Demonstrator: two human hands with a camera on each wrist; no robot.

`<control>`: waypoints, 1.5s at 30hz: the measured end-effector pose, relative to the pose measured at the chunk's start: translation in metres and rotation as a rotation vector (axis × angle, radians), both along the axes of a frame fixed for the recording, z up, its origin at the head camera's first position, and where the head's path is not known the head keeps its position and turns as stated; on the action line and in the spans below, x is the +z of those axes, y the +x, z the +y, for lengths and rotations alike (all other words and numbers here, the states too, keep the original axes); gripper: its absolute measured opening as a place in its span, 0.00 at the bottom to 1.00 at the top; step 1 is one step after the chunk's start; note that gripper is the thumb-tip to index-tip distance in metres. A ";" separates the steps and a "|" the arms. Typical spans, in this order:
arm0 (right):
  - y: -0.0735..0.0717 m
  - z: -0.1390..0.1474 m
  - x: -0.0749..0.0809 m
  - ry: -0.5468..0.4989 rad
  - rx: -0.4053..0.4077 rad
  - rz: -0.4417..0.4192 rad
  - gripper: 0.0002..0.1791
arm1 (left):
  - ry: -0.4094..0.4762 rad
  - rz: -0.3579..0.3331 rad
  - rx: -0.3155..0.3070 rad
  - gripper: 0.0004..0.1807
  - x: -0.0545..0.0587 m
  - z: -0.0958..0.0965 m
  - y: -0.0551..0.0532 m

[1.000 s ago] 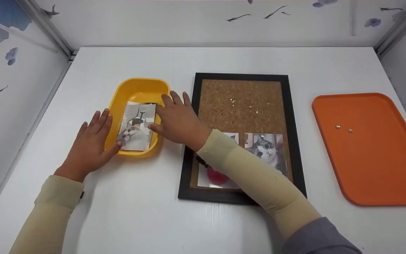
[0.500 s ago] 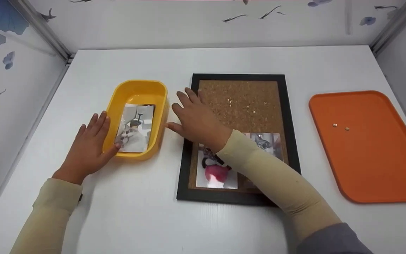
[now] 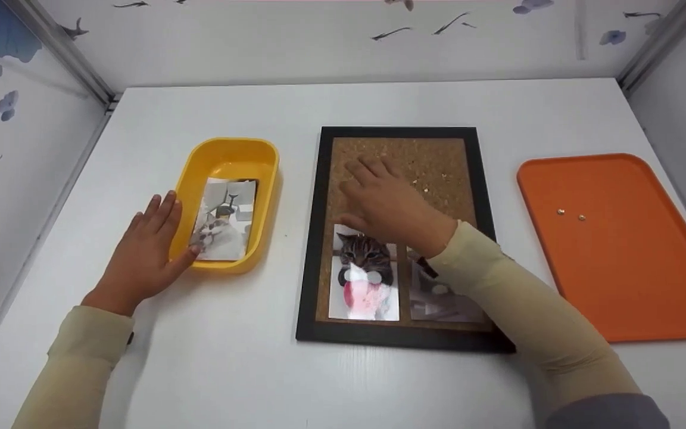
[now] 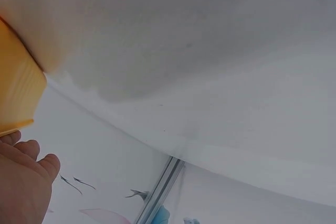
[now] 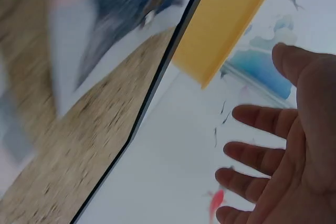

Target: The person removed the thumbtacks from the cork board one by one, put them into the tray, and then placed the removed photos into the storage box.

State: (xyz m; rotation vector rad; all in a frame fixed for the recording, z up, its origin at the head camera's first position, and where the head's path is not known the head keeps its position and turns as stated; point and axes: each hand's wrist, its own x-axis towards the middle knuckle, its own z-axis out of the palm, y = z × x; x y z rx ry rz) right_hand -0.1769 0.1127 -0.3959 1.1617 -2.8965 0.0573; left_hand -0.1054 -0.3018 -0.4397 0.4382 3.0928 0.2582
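My left hand [image 3: 140, 256] lies along the left side of a yellow plastic container [image 3: 271, 208], fingers straight and thumb over its near rim. In the container rests a stack of photos [image 3: 224, 220], the top one with a cat in the lower part. Over the upper left of a black-framed corkboard [image 3: 315, 238] hovers my right hand [image 3: 387, 202]; its fingers [image 5: 257, 161] are spread and hold nothing in the right wrist view. A photo of a tabby cat [image 3: 365, 280] lies at the board's lower left. Beside it, another photo [image 3: 438, 301] is partly hidden under my right forearm.
At the right stands an orange tray [image 3: 635, 262] with two small shiny pins [image 3: 561, 212] on it. A few shiny bits [image 3: 426, 189] show on the upper cork. White panels with printed fish and flowers enclose the table [image 3: 230, 369] at the back and sides.
My right hand has moved rightward from the container's right rim to above the corkboard, uncovering the tabby cat photo. The left hand stays at the container, and the photo stack remains inside.
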 end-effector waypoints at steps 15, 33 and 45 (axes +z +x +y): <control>0.003 0.084 -0.003 -0.066 0.025 -0.044 0.29 | 0.086 -0.049 0.031 0.48 0.015 0.004 -0.002; 0.025 0.149 -0.019 -0.137 0.017 -0.086 0.24 | 0.084 0.103 -0.473 0.42 0.033 0.163 0.034; 0.029 0.166 -0.035 -0.168 0.056 -0.152 0.27 | -0.065 -0.111 -0.760 0.44 0.008 0.235 0.027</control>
